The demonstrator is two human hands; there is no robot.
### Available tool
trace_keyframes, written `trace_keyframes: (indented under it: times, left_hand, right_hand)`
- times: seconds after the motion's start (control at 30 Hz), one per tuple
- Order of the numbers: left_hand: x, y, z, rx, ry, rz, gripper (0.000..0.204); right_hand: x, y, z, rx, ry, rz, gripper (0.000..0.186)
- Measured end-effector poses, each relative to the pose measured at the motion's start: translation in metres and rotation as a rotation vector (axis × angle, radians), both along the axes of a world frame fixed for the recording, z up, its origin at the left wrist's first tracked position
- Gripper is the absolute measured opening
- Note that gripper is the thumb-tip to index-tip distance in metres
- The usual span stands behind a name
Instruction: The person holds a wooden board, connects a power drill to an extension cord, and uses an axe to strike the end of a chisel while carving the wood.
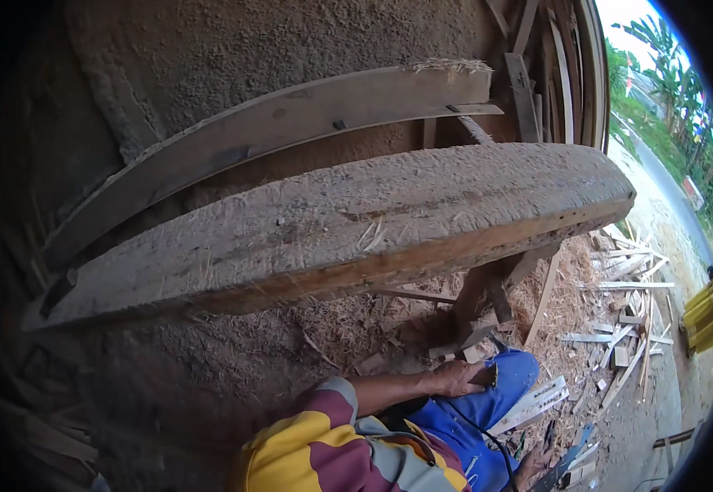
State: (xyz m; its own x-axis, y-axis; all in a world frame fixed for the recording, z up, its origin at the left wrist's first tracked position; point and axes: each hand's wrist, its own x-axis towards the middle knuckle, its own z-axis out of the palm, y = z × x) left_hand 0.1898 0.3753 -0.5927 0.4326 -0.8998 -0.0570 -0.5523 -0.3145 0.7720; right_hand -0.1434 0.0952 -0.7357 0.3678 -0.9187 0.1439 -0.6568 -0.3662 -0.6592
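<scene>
My left hand (pixel 460 379) rests on the knee of my blue trousers (pixel 514 379). Its fingers lie along the cloth, and I see no tool in it. Low down beside my leg is my right hand (pixel 534 464), partly hidden, with its fingers too small to read. Close to that hand are a slim dark object (pixel 549 432) and a dark saw-like blade (pixel 568 461) on the floor. A dark cable (pixel 487 435) runs over my trousers. In front of me stretches a thick wooden workbench (pixel 332 217), dusted with shavings.
A long board (pixel 307 115) stands on edge behind the bench against a rough wall (pixel 291 41). Wood offcuts (pixel 631 328) and shavings (pixel 574 271) litter the floor. The bench leg (pixel 479 299) stands ahead of my knee. A yellow ribbed object (pixel 709 313) is at the right.
</scene>
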Motion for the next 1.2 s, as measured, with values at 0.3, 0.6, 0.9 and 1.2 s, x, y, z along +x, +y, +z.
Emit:
trace_keyframes:
  times: [0.3,0.6,0.9,1.2]
  left_hand:
    - [-0.008,0.007,0.03,-0.219,0.06,-0.009,0.069]
    - [-0.072,0.236,0.137,-0.15,-0.275,0.543,0.032]
    - [-0.033,0.444,0.417,0.401,-1.513,1.961,0.041]
    - [-0.008,0.792,0.42,0.483,-0.636,2.217,0.058]
  right_hand:
    - [0.075,0.1,-0.004,0.298,0.28,0.281,0.079]
    - [0.092,0.106,0.003,0.3,0.249,0.175,0.08]
    - [0.084,0.1,0.001,0.249,0.2,0.029,0.081]
    - [0.12,0.11,0.021,0.273,0.156,-0.06,0.081]
